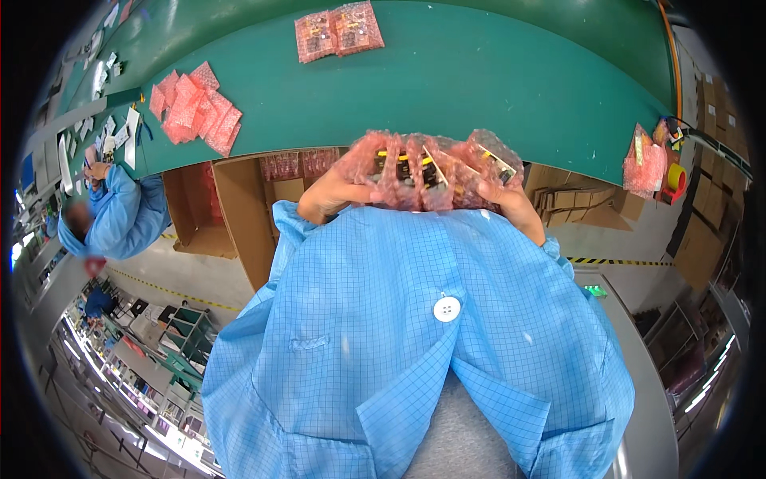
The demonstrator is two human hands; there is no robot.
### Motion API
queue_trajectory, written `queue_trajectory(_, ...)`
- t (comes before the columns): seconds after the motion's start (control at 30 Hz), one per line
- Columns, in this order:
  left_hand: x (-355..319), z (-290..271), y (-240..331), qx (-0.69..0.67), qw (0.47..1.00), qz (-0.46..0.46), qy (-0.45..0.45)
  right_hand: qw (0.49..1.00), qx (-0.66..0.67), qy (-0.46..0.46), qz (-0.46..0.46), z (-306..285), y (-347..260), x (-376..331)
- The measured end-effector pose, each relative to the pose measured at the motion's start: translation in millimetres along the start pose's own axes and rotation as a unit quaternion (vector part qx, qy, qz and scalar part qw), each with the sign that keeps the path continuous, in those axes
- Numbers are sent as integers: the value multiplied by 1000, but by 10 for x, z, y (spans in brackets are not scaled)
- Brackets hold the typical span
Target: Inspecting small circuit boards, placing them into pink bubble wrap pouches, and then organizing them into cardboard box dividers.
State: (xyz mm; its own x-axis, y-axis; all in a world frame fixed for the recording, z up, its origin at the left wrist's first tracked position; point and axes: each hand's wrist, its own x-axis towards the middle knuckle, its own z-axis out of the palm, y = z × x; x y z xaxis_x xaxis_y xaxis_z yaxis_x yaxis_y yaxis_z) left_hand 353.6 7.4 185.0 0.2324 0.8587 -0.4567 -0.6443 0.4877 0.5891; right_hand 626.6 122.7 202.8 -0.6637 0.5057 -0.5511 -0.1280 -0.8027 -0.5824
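Between my two hands, close to my chest at the near edge of the green table, sits a row of circuit boards in pink bubble-wrap bags. Black and yellow parts show through the wrap. My left hand grips the row's left end, its thumb along the near side. At the right end my right hand holds on, thumb pressed against the wrap. Most of the other fingers are hidden behind the bags.
On the green table lie two bagged boards at the far side and a pile of pink bubble bags at the left. Tape and bubble wrap sit at the right end. Open cardboard boxes stand below the edge. A co-worker sits at far left.
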Motion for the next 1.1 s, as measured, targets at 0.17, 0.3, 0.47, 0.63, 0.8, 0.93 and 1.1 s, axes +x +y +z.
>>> queue_trajectory(0.17, -200, -60, -370, -15, 998, -21, -50, 999, 31, -36, 20, 8, 352, -364)
queue_trajectory(0.3, -394, -51, -823, -57, 993, -29, -98, 990, -143, -22, 1, 216, 518, -838)
queue_trajectory(0.47, -706, 80, -1148, -71, 990, -6, -120, 982, -182, 24, -47, 428, 750, -1214)
queue_trajectory(0.63, -1084, 408, -1181, 42, 982, 147, -115, 991, -85, 57, -84, 357, 1019, -1363)
queue_trajectory(0.8, -1584, 662, -1072, 170, 953, 237, -76, 990, -134, -24, -43, 273, 1142, -1277)
queue_trajectory(0.93, -1739, 834, -891, 180, 951, 250, -7, 982, -168, -85, -26, 232, 1077, -1081)
queue_trajectory(1.1, -1633, 849, -795, 186, 944, 272, 14, 971, -196, -133, -33, 145, 852, -813)
